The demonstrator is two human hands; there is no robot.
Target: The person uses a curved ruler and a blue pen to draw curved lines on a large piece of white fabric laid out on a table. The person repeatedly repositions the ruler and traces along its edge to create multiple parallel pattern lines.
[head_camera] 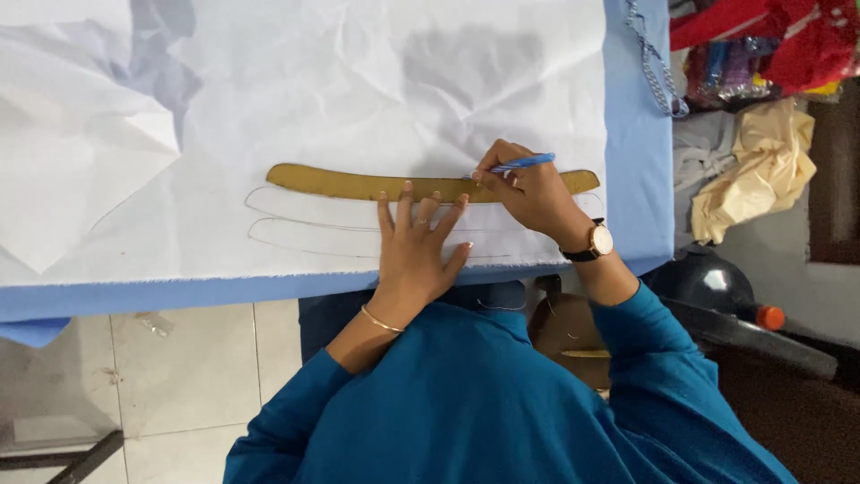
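Note:
A long curved tan cardboard template [340,183] lies on white fabric [358,99] spread over a blue table. My left hand [415,246] lies flat, fingers spread, with the fingertips pressing on the template's lower edge. My right hand [530,190] grips a blue pen [524,162], its tip at the template's upper edge near the right end. Two thin traced outlines [305,224] of the same curved shape show on the fabric just below the template.
The blue table's edge [640,143] runs along the right and front. A metal chain [654,67] hangs at the upper right. Red cloth and coloured items [770,45] and a cream cloth [761,166] lie beyond. A dark object with an orange cap [769,316] stands right. Tiled floor [179,376] lies below.

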